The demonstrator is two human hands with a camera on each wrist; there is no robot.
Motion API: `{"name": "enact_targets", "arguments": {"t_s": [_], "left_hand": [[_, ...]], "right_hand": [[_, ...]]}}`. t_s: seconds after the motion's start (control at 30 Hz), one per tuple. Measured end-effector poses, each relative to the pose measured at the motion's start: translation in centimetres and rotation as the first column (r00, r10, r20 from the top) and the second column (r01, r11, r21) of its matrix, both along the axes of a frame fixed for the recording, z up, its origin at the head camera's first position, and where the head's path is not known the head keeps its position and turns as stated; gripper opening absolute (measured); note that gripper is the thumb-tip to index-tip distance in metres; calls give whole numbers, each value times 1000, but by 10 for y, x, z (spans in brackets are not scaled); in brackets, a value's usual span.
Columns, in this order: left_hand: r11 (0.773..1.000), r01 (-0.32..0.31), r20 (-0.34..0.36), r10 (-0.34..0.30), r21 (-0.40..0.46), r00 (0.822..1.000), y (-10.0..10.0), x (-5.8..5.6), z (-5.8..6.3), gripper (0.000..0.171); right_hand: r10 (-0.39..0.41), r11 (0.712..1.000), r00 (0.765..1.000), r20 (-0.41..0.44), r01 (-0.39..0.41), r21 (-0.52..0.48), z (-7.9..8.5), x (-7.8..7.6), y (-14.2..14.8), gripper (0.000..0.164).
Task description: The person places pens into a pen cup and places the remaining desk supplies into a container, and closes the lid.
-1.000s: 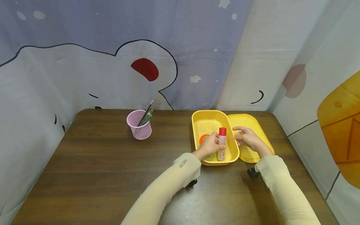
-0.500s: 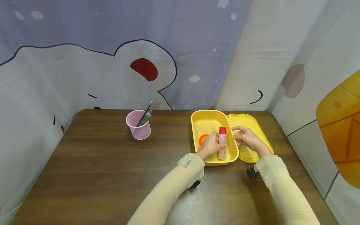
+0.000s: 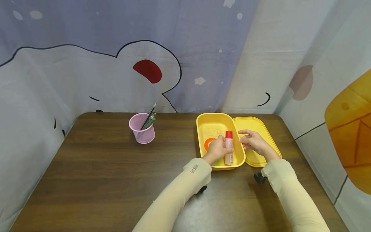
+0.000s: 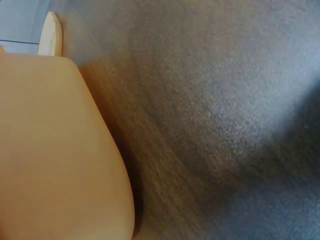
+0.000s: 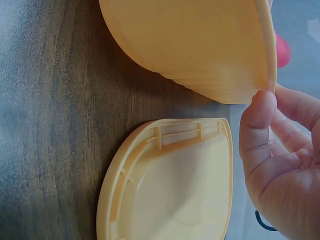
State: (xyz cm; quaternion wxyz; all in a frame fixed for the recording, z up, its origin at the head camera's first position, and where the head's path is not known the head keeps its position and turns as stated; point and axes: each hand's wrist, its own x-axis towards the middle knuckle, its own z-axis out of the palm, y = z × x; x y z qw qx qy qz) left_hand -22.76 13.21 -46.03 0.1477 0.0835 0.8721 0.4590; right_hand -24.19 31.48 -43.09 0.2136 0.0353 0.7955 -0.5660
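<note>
In the head view my left hand (image 3: pixel 215 149) holds a pale pink tube with a red cap (image 3: pixel 229 148) between thumb and fingers. The tube stands nearly upright inside the yellow plastic box (image 3: pixel 200 129). My right hand (image 3: pixel 253 143) pinches the box's right rim; in the right wrist view the thumb (image 5: pixel 260 112) presses the outside of the rim and fingers reach behind it. An orange ring-shaped thing (image 3: pixel 207 143) lies in the box, partly hidden by my left hand. The left wrist view has only the box's outer wall (image 4: pixel 65 150) and the table, with the hand out of sight.
Right of the box a yellow lid (image 3: pixel 258 158) lies on the brown wooden table (image 3: pixel 116 180). A pink mesh cup (image 3: pixel 145 135) with pens and a pencil (image 3: pixel 150 114) stands back left. Printed curtains hang behind and to the right.
My left wrist and sleeve have shifted slightly to the right, the hand still on the tube. The right hand keeps its place at the rim.
</note>
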Motion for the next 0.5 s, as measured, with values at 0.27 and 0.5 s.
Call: {"name": "enact_targets", "arguments": {"t_s": [0.27, 0.5], "left_hand": [[999, -4, -28, 3, -37, 1000, 1, 0, -1, 45], [997, -11, -29, 8, -78, 1000, 1, 1, -1, 46]], "right_hand": [[0, 1000, 1000, -4, 0, -1, -1, -1, 1, 49], [3, 1000, 1000, -4, -3, -8, -3, -1, 1, 49]]}}
